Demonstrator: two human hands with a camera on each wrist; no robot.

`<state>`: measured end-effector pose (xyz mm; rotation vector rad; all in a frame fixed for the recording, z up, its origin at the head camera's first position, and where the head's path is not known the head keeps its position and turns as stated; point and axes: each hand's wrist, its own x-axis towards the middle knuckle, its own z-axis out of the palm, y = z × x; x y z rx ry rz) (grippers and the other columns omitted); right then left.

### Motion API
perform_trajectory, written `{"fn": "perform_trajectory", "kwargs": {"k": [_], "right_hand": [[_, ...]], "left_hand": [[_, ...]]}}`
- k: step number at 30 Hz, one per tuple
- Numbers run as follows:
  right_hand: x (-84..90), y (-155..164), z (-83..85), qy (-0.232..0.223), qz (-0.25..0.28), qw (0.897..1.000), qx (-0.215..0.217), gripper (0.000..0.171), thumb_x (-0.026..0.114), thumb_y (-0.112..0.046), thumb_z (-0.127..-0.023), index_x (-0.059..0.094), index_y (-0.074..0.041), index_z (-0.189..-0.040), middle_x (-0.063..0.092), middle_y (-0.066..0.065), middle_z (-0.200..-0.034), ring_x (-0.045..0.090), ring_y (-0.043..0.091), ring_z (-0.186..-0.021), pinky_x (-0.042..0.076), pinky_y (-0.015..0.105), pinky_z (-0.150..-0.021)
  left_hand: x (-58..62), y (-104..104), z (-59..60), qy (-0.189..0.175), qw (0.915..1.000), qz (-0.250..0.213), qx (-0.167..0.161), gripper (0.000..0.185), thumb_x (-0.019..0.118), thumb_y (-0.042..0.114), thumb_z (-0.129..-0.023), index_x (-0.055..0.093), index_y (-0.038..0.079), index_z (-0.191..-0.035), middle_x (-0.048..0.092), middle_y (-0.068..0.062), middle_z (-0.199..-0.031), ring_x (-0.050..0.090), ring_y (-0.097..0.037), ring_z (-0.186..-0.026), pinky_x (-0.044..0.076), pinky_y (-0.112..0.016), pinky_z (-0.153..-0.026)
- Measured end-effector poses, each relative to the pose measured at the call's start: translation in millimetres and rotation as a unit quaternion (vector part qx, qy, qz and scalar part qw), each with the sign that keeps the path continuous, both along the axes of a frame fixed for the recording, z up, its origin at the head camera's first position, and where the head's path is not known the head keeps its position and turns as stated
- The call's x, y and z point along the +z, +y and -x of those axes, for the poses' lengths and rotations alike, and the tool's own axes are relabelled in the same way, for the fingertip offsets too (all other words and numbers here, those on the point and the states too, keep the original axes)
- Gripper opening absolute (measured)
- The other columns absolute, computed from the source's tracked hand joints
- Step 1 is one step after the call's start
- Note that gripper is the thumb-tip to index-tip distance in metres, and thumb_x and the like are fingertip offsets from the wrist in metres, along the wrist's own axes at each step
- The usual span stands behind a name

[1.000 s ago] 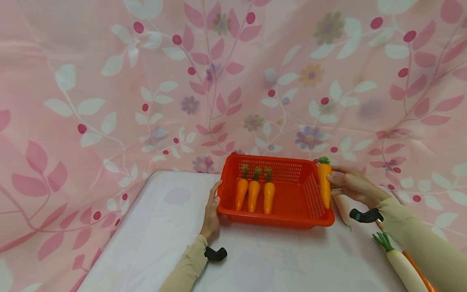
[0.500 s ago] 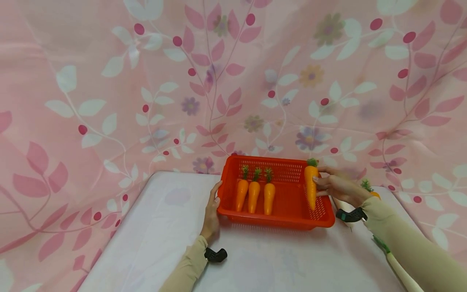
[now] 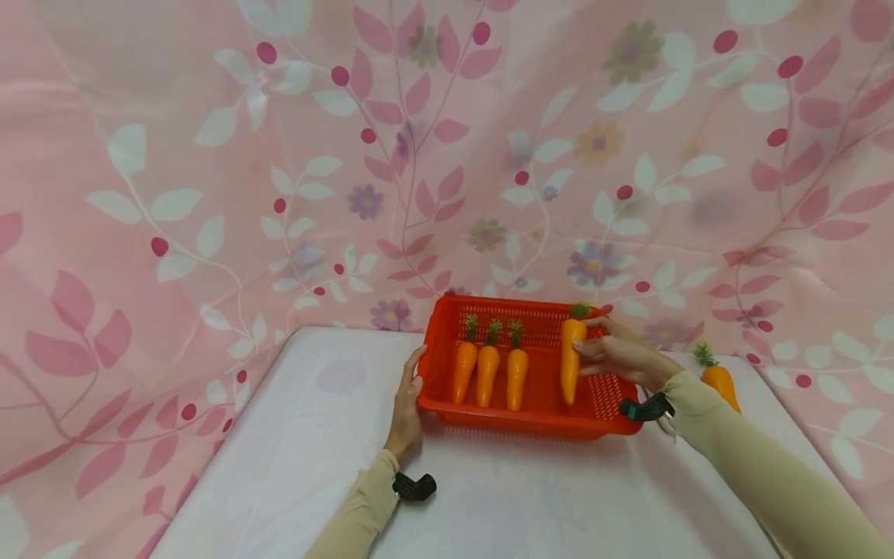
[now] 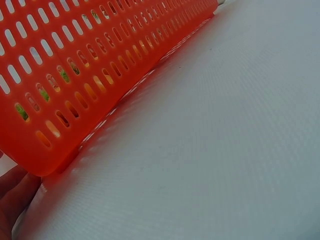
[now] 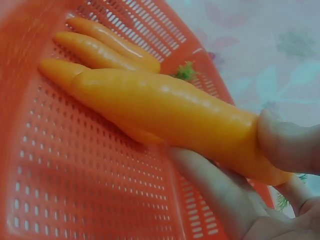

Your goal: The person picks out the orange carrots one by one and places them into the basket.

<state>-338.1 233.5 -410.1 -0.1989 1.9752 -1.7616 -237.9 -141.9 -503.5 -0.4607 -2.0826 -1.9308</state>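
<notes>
right hand (image 3: 618, 357) pinches a glossy orange toy carrot (image 3: 570, 361) with green top, over the red slotted basket (image 3: 606, 397); left hand (image 3: 405, 407) rests flat, fingers straight, against the basket's left wall.

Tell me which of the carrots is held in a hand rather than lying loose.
The carrot over the basket's right half: the right hand grips it. The three carrots lie in the basket; another carrot lies outside.
</notes>
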Motion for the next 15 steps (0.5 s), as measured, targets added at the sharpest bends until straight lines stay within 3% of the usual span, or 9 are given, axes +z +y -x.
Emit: {"fn": "perform_trajectory", "kwargs": {"k": [3, 10, 15], "right_hand": [[-0.2, -6, 0.8, -0.014, -0.010, 1.000, 0.004, 0.074, 0.060, -0.010, -0.097, 0.008, -0.002, -0.149, 0.046, 0.024, -0.128, 0.067, 0.031, -0.102, 0.043, 0.062, -0.099], [-6.7, -25, 8.1, -0.036, -0.047, 0.998, 0.011, 0.071, 0.060, -0.010, -0.097, 0.011, -0.001, -0.147, 0.049, 0.025, -0.126, 0.067, 0.032, -0.102, 0.043, 0.061, -0.099], [-17.4, -36, 17.1, -0.045, -0.079, 0.996, 0.008, 0.068, 0.062, -0.008, -0.095, 0.016, 0.002, -0.144, 0.055, 0.023, -0.117, 0.069, 0.028, -0.094, 0.050, 0.056, -0.093]], "left_hand": [[0.4, 1, 0.6, -0.003, 1.0000, -0.009, -0.002, 0.055, 0.025, 0.016, -0.103, 0.022, 0.011, -0.157, 0.021, -0.009, -0.164, 0.026, -0.032, -0.148, 0.024, -0.061, -0.116], [-35.7, -1, 23.3, 0.002, 0.9996, -0.020, 0.017, 0.054, 0.027, 0.035, -0.102, 0.026, 0.030, -0.156, 0.025, 0.010, -0.161, 0.028, -0.021, -0.147, 0.025, -0.060, -0.115], [-36.4, -1, 22.8, 0.003, 0.9996, -0.022, 0.015, 0.054, 0.027, 0.035, -0.102, 0.026, 0.031, -0.156, 0.024, 0.009, -0.161, 0.027, -0.023, -0.147, 0.025, -0.060, -0.116]]}}
